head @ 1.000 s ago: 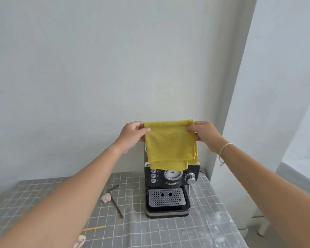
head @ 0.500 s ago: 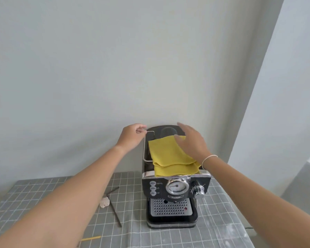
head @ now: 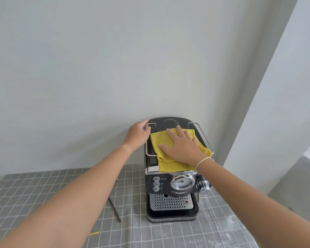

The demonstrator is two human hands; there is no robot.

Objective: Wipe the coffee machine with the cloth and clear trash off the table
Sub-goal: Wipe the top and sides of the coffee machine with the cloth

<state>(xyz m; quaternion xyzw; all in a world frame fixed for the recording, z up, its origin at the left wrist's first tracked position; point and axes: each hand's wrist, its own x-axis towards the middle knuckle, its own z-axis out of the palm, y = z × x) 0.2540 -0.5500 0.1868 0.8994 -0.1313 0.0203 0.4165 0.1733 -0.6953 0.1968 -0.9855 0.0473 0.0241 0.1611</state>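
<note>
A black coffee machine [head: 170,190] with a round gauge and a steel drip grille stands on the table against the wall. A folded yellow cloth [head: 166,162] lies flat on its top, one edge hanging over the front. My right hand [head: 183,146] presses flat on the cloth, fingers spread. My left hand [head: 137,136] grips the chrome rail at the top's back left corner. A thin dark stick [head: 115,209] and a short yellow stick [head: 94,233] lie on the table to the left, partly hidden by my left forearm.
A grey checked tablecloth [head: 168,235] covers the table, dusted with white powder at the right. A plain wall rises right behind the machine. A white pillar [head: 279,104] stands to the right, beyond the table's right edge.
The cloth went from held up in both hands to laid on the machine's top. My right hand now presses it flat, my left hand took the rail. My view came closer.
</note>
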